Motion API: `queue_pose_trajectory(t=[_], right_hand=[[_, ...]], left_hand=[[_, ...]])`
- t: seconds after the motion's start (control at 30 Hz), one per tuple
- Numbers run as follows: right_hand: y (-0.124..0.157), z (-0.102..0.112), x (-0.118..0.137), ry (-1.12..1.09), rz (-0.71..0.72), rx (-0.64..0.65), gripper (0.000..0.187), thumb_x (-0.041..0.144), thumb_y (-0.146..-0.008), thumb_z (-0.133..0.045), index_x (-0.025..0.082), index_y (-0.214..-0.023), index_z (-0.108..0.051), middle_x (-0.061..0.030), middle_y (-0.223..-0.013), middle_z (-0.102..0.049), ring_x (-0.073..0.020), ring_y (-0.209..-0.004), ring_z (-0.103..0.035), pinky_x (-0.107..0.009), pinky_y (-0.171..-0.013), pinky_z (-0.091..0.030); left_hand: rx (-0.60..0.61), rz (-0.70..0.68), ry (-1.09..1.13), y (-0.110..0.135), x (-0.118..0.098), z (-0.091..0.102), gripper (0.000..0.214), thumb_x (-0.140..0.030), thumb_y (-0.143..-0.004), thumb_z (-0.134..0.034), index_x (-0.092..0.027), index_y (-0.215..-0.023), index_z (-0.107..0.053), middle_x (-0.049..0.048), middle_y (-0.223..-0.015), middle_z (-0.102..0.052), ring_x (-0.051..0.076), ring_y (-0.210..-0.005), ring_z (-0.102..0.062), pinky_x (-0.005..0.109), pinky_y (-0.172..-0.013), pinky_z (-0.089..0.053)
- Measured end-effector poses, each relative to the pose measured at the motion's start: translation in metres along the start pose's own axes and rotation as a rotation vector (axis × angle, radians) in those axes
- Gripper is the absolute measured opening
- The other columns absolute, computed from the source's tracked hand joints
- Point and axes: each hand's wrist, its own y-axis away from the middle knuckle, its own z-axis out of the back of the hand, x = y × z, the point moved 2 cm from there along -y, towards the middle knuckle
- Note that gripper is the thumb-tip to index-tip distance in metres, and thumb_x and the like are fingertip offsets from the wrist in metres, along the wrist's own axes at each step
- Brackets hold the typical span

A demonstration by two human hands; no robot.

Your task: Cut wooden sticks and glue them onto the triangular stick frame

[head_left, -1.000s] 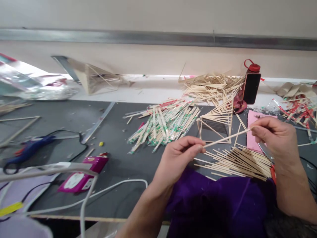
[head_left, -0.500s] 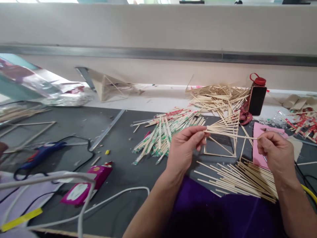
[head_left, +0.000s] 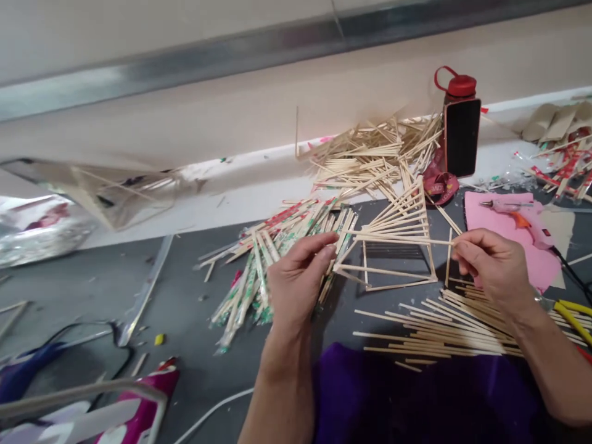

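A thin wooden chopstick (head_left: pixel 404 238) stretches nearly level between my two hands. At its right end, my right hand (head_left: pixel 493 265) has it pinched between thumb and forefinger. My left hand (head_left: pixel 300 271) is closed with thumb and forefinger tips at its left end. Directly behind and below is a chopstick frame (head_left: pixel 400 285), with a triangular outline at its base and a fan of sticks rising to a point at the upper right. The held chopstick lies across the front of this fan; whether it touches cannot be made out.
Loose chopsticks (head_left: pixel 416 330) lie before me, wrapped chopsticks (head_left: pixel 256 265) to the left, and a heap (head_left: pixel 370 157) behind. A pink glue gun (head_left: pixel 530 216) rests on pink paper (head_left: pixel 476 216). Pliers (head_left: pixel 571 317) are near my right forearm. A phone (head_left: pixel 462 139) leans on a red-capped bottle (head_left: pixel 461 86).
The view has turned right and tilted. My left hand has shifted outward along the chopstick to its left end; my right hand keeps its pinch. More of the frame's left side shows.
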Motion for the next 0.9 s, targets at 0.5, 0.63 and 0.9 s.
queue_pose_trajectory(t=[0.5, 0.63, 0.9], right_hand=[[-0.002, -0.004, -0.009, 0.207, -0.001, 0.039, 0.009, 0.022, -0.078, -0.065, 0.02, -0.07, -0.069, 0.0044, -0.051, -0.058, -0.0092, -0.044, -0.053, -0.019, -0.042, -0.042], [0.0, -0.006, -0.011, 0.232, -0.032, 0.048, 0.011, 0.025, -0.079, -0.065, 0.02, -0.07, -0.069, 0.0042, -0.052, -0.058, -0.0098, -0.047, -0.054, -0.02, -0.045, -0.043], [0.001, -0.01, -0.013, 0.212, -0.055, 0.066, 0.013, 0.025, -0.079, -0.064, 0.02, -0.069, -0.069, 0.0043, -0.052, -0.058, -0.0097, -0.047, -0.053, -0.019, -0.044, -0.041]], left_hand=[[0.049, 0.081, 0.114, 0.006, 0.012, -0.016, 0.027, -0.029, -0.067, -0.078, -0.021, -0.093, -0.077, 0.0019, -0.082, -0.072, 0.015, -0.073, -0.066, 0.027, -0.068, -0.052], [0.032, 0.071, 0.084, 0.008, 0.013, -0.018, 0.028, -0.031, -0.067, -0.078, -0.021, -0.093, -0.078, 0.003, -0.083, -0.073, 0.017, -0.075, -0.067, 0.029, -0.071, -0.054], [-0.024, 0.166, 0.152, 0.01, 0.02, -0.021, 0.02, -0.027, -0.068, -0.078, -0.023, -0.088, -0.079, 0.0028, -0.084, -0.074, 0.018, -0.08, -0.068, 0.027, -0.068, -0.053]])
